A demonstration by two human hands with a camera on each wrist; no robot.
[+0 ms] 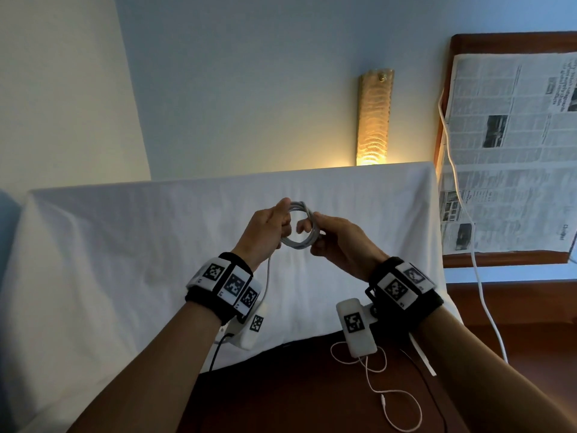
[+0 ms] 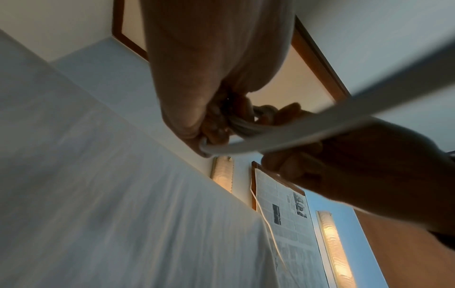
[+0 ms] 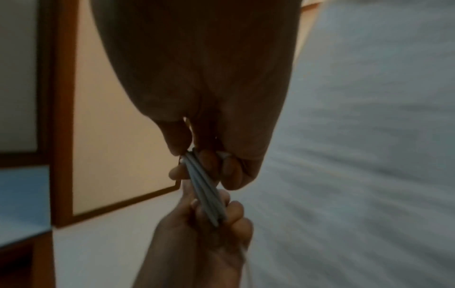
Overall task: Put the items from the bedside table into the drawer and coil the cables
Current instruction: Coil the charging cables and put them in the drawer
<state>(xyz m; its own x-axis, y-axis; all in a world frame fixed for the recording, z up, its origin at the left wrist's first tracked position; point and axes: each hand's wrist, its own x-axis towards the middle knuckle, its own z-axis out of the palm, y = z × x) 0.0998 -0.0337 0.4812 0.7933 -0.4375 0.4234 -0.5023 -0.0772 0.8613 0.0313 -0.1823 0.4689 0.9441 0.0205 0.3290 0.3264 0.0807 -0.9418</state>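
Mid-frame, the left hand [image 1: 265, 229] pinches the cable [image 1: 301, 226] coil's left side while the right hand [image 1: 335, 242] pinches its right, keeping the loops stacked; a loose tail hangs below the left wrist.

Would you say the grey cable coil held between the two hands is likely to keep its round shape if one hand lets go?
Probably not for long. The grey cable coil stays round while the left hand and right hand pinch opposite sides. Its loops look loose and untied, so they would likely spring apart. The free tail hanging below suggests it is limp and light.
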